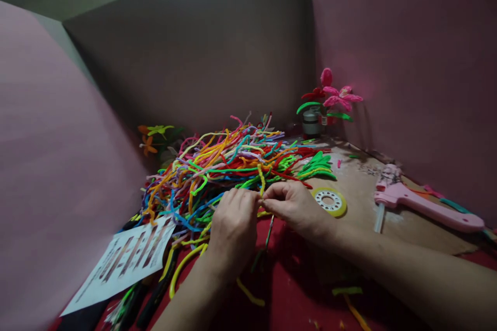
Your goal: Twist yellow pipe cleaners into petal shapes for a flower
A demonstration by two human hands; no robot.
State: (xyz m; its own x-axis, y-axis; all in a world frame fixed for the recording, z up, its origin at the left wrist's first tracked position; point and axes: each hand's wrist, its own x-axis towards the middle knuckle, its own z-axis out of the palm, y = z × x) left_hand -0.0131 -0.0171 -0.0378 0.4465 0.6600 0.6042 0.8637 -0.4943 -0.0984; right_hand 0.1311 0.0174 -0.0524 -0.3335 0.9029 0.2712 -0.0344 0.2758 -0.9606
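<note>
While I look on from far away, the right hand (pixel 293 207) pinches a yellow fuzzy stick (pixel 262 178) — I see its thumb and finger close together. The left hand (pixel 235 227) curls its fingers in right beside them, but I can't tell if they grip too. The stick pokes up between both hands, in front of a big messy pile (pixel 229 163). A yellow ring (pixel 341 204) and a pink glue gun (pixel 423 207) lie to the right.

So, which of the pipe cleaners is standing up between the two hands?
The yellow pipe cleaner where the left hand and right hand meet, pinched by the right; most others lie in the multicoloured heap behind or loose nearby.
</note>
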